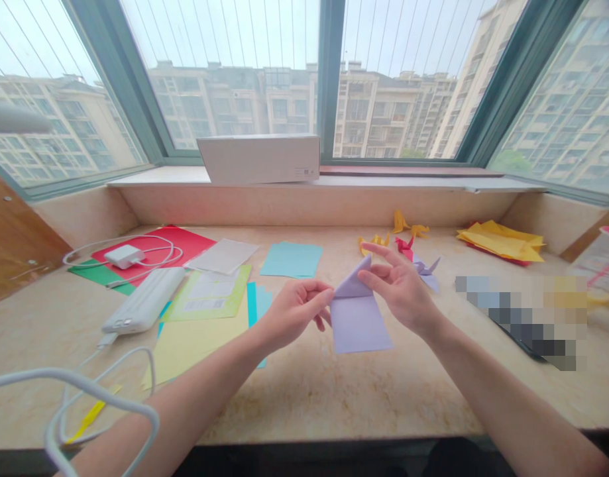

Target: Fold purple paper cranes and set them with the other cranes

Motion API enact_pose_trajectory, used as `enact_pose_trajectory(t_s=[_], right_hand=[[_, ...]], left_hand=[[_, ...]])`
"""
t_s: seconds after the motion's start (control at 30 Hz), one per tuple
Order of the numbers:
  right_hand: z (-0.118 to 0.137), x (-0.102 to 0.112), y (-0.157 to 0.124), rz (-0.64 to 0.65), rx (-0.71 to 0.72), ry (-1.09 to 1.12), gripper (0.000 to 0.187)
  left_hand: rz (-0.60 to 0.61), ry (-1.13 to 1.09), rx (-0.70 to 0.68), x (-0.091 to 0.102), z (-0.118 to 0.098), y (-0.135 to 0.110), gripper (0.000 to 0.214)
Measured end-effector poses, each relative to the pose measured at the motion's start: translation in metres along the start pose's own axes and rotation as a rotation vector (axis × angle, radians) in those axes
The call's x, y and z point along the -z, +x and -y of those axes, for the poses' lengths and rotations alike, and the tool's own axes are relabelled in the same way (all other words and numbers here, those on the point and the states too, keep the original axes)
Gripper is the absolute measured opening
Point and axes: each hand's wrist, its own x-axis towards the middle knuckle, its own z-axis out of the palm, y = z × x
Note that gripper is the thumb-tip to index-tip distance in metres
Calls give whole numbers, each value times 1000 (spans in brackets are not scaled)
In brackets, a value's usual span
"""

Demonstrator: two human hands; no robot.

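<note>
Between my hands is a sheet of light purple paper (361, 324), its upper part folded up into a slanted flap. My left hand (304, 305) pinches the paper at its left edge, near the crease. At the flap's upper right, my right hand (401, 285) holds the paper with the thumb, its index finger stretched out above. Just behind the right hand lie a purple folded paper figure (427, 270), a red one (405, 246) and several orange ones (399, 222). A stack of light blue paper squares (291, 259) rests beyond my left hand.
On the left are a white power bank (144, 301), a charger (124, 256) with a looping cable, and red (195, 237), green and yellow paper sheets (199, 344). Yellow sheets (503, 240) and a blurred-out dark object (527, 324) lie right. A white box (259, 159) stands on the sill.
</note>
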Motion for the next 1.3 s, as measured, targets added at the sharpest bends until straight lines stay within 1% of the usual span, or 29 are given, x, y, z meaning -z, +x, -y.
enact_pose_trajectory(t_s=[0.1, 0.27, 0.43, 0.53, 0.67, 0.9, 0.97, 1.07, 1.13, 1.3], right_hand=[[0, 0, 0, 7, 23, -17, 56], [-1, 2, 0, 40, 38, -48, 56], [-1, 3, 0, 55, 46, -51, 57], [-1, 4, -1, 34, 54, -77, 57], [-2, 2, -1, 6, 68, -123, 59], [-4, -9, -8, 44, 49, -164, 60], [-2, -11, -9, 38, 55, -179, 55], [0, -12, -11, 12, 54, -181, 39], [1, -12, -11, -9, 64, -191, 32], [0, -12, -12, -41, 152, -237, 21]], left_hand=[[47, -6, -18, 0, -1, -1, 36], [72, -8, -21, 2, -2, -2, 41], [71, -6, -26, 2, 1, -1, 35], [70, -2, -31, 0, 4, 0, 33], [65, 48, -36, -2, 4, -1, 36], [73, 187, -33, -1, 8, -2, 40], [76, 205, -45, 1, 10, -2, 41], [98, 201, -39, 3, 12, -1, 42], [119, 191, -27, 4, 12, 0, 43], [138, 198, 3, 4, 12, -1, 42]])
